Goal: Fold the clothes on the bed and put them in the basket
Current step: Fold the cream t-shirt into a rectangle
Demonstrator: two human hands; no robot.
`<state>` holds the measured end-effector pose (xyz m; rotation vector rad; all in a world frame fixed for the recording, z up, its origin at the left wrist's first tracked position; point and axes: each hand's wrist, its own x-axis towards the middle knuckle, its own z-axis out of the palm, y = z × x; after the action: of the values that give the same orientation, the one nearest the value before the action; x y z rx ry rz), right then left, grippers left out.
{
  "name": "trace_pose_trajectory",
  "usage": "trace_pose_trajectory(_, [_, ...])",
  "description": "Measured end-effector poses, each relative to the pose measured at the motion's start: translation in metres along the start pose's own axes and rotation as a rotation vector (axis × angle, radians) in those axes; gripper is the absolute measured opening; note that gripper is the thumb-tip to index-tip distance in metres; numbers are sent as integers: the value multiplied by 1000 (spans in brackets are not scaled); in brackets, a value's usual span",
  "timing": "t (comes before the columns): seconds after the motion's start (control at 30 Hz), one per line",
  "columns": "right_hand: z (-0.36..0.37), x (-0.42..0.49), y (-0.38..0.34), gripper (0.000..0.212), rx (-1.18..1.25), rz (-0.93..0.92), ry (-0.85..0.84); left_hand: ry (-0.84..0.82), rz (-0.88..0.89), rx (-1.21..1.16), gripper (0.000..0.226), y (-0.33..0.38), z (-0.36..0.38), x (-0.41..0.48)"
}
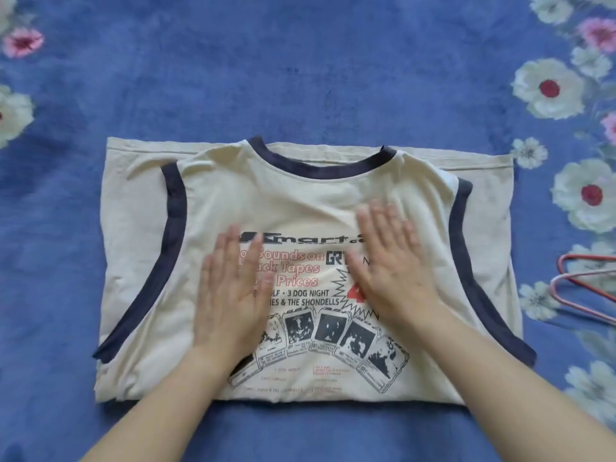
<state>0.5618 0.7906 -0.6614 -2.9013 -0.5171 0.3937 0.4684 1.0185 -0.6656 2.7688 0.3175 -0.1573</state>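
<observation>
A cream sleeveless shirt (300, 201) with navy trim and a red and black print lies folded in half on the bed, neck side up and away from me. My left hand (233, 288) lies flat on the print's left part, fingers straight. My right hand (390, 261) presses flat on the print's right part, fingers spread and pointing away. Both hands look blurred. No basket is in view.
The bed is covered by a blue sheet (300, 78) with white and pink flowers along its left and right sides. A red and white wire hanger (586, 288) lies on the sheet at the right edge, close to the shirt.
</observation>
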Motion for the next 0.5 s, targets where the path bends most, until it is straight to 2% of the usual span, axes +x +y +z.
trace_pose_trajectory(0.17, [-9,-22,64,71,-167,235,-82,-32,-111,236,65,-70,-19,-21])
trace_pose_trajectory(0.27, [-12,-49,61,72,-154,305,10,-10,-249,224,66,-71,-25,-37])
trace_pose_trajectory(0.33, [-12,-76,41,69,-97,194,84,-2,-208,187,66,-49,-24,-55])
trace_pose_trajectory(0.43, [10,-121,-5,62,-48,-106,87,-37,-6,113,64,6,-4,-88])
trace_pose_trajectory(0.5, [24,-143,-14,61,-64,-161,19,-40,-67,71,66,23,11,-104])
